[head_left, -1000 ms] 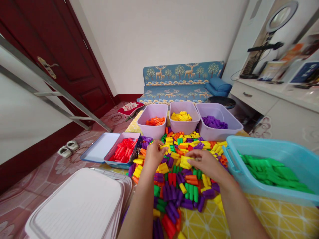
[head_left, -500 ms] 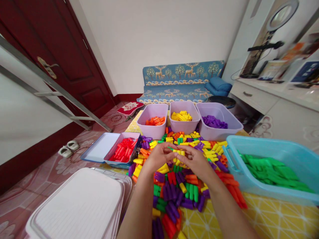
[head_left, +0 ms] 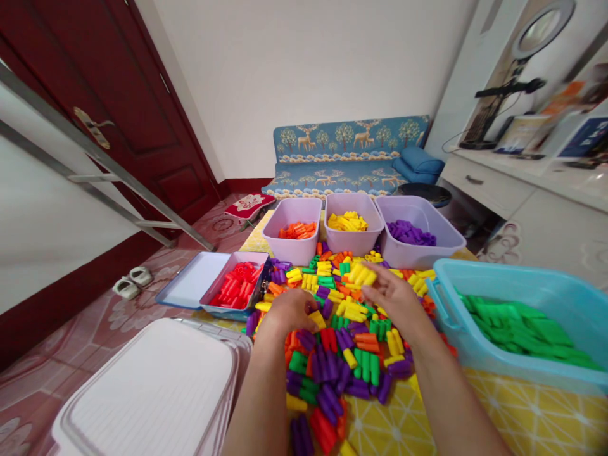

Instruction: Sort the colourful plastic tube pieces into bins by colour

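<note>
My right hand (head_left: 393, 296) is raised a little over the pile, its fingertips closed on a yellow plastic building piece (head_left: 361, 274) made of joined tubes. My left hand (head_left: 292, 311) is low at the pile's left side, fingers curled round a yellow piece (head_left: 316, 320); its fingertips are partly hidden. Around both hands lie mixed pieces, among them a green piece (head_left: 367, 366), an orange piece (head_left: 367, 342) and purple pieces (head_left: 325, 365). Behind them, a lilac bin (head_left: 354, 239) contains yellow pieces (head_left: 348, 221).
Two more lilac bins hold orange pieces (head_left: 297, 230) and purple pieces (head_left: 411, 233). At the right, a turquoise tub (head_left: 517, 272) contains green pieces; at the left, a box (head_left: 232, 311) has red ones. White lids (head_left: 152, 386) are stacked front left.
My hands have come apart from over the middle of the pile. The right moved up and right with a yellow piece; the left dropped to another yellow piece.
</note>
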{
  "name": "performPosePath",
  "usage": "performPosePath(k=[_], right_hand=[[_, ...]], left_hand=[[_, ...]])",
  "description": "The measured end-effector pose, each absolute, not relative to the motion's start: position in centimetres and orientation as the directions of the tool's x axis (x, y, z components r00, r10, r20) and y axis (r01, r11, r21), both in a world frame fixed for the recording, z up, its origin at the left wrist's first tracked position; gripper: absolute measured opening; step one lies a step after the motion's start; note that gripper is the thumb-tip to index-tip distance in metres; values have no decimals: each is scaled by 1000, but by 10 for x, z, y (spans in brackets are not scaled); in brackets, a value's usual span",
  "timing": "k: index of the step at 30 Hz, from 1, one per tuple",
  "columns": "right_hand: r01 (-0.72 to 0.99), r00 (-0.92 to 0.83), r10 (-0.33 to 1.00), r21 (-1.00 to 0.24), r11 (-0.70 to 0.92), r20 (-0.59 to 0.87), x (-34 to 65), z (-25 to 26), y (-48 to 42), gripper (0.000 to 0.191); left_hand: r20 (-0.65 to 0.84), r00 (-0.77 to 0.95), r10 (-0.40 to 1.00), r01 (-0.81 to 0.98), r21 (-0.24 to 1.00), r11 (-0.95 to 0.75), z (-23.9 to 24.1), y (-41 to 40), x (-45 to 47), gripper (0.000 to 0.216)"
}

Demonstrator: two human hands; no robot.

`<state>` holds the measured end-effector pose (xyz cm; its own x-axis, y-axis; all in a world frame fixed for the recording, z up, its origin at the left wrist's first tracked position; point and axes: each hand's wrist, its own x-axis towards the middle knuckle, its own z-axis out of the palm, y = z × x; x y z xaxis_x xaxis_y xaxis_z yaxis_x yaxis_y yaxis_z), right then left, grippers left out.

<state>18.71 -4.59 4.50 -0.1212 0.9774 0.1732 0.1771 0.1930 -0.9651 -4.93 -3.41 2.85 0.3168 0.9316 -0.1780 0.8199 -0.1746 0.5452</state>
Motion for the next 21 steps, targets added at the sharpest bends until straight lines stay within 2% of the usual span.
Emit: performPosePath(k=[2, 4, 8, 10, 13, 17, 21], right_hand=[[-65, 47, 947, -945, 321, 318, 180, 52, -46, 64], [-159, 120, 911, -898, 410, 395, 176, 52, -45, 72], [-25, 109, 954, -958, 284, 280, 182, 32, -36, 55], [46, 115, 972, -978, 202, 206, 187, 23, -32, 45], [85, 114, 982, -986, 142, 152, 188, 17, -30, 41], [100, 101, 984, -986, 135, 145, 182, 17, -31, 38], [71, 69, 988, -988, 135, 139, 179, 13, -31, 36]], left_hand=[[-184, 332, 925, 852, 479, -210, 28, -34, -45, 26], [-206, 341, 917, 874, 429, -229, 29, -35, -39, 28], [-176, 314, 933, 870, 446, -209, 36, -33, -30, 27], [-35, 230, 973, 853, 488, -185, 34, -30, -24, 29], [193, 154, 969, 814, 531, -235, 19, -23, -15, 47], [181, 217, 959, 785, 552, -281, -6, -15, -7, 62], [185, 257, 949, 770, 554, -317, -13, -14, -8, 57]])
